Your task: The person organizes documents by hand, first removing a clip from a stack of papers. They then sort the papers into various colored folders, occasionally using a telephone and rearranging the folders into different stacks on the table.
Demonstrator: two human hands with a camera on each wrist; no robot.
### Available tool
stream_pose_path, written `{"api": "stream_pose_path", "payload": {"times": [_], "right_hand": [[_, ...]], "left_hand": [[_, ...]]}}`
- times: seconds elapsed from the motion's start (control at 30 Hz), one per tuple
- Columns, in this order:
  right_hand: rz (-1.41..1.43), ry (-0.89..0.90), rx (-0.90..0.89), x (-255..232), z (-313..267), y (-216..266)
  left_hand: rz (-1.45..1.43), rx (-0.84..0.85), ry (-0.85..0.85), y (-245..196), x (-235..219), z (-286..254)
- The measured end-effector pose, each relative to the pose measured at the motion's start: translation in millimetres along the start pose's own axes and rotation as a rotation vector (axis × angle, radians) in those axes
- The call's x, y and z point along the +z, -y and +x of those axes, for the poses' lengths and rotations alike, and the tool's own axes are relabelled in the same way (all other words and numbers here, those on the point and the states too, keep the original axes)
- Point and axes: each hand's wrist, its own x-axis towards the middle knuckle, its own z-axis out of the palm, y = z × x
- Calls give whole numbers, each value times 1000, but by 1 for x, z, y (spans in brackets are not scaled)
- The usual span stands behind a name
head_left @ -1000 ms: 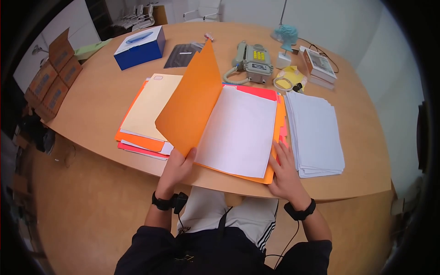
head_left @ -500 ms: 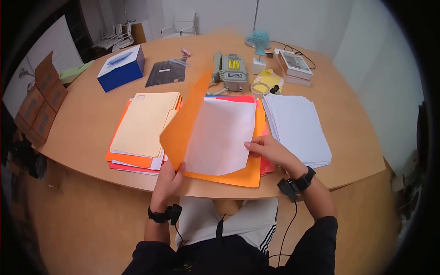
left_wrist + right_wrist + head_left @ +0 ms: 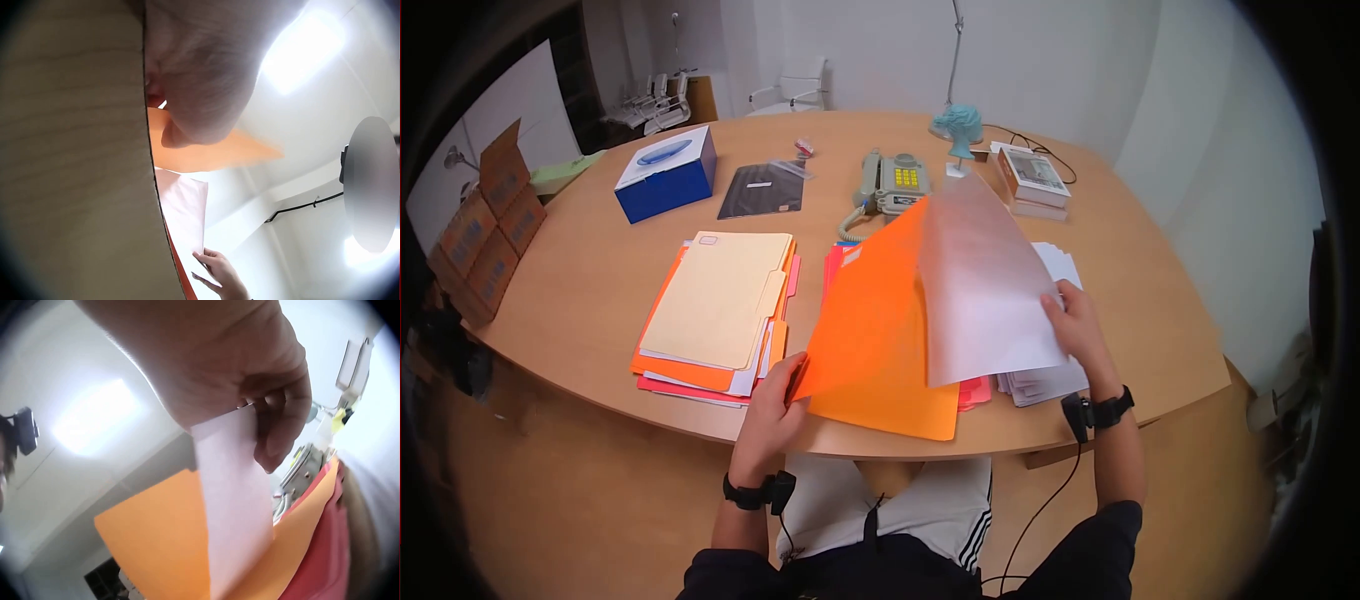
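Note:
In the head view an orange folder (image 3: 885, 395) lies partly open near the table's front edge, over red folders (image 3: 974, 392). My left hand (image 3: 772, 410) pinches the lower left corner of its raised cover. My right hand (image 3: 1078, 325) pinches the right edge of a white paper sheet (image 3: 990, 325), lifted and tilted up from the folder. The right wrist view shows thumb and fingers of the right hand (image 3: 250, 381) on the sheet's edge. Part of the orange cover (image 3: 212, 153) shows beyond the left hand (image 3: 203, 81) in the left wrist view.
Left of the folder stands a stack topped by a cream folder (image 3: 715, 295). A stack of white paper (image 3: 1045, 385) lies partly hidden behind the lifted sheet. Farther back are a blue-and-white box (image 3: 665, 175), dark pouch (image 3: 762, 190), telephone (image 3: 890, 185), teal head figure (image 3: 962, 128) and books (image 3: 1032, 180).
The right hand has moved from the folder's right edge to the sheet and lifted it up and rightward. The left hand still holds the cover, which leans lower. The head view has shifted.

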Motion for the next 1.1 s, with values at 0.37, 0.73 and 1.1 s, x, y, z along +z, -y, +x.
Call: {"api": "stream_pose_path", "payload": {"times": [0.37, 0.73, 1.1], "right_hand": [[300, -76, 324, -71, -11, -105], [-221, 33, 274, -53, -10, -121], [-474, 94, 122, -56, -13, -109]], "left_hand": [[189, 173, 147, -11, -7, -3], [213, 185, 174, -8, -7, -3], [190, 183, 167, -4, -8, -3]]}}
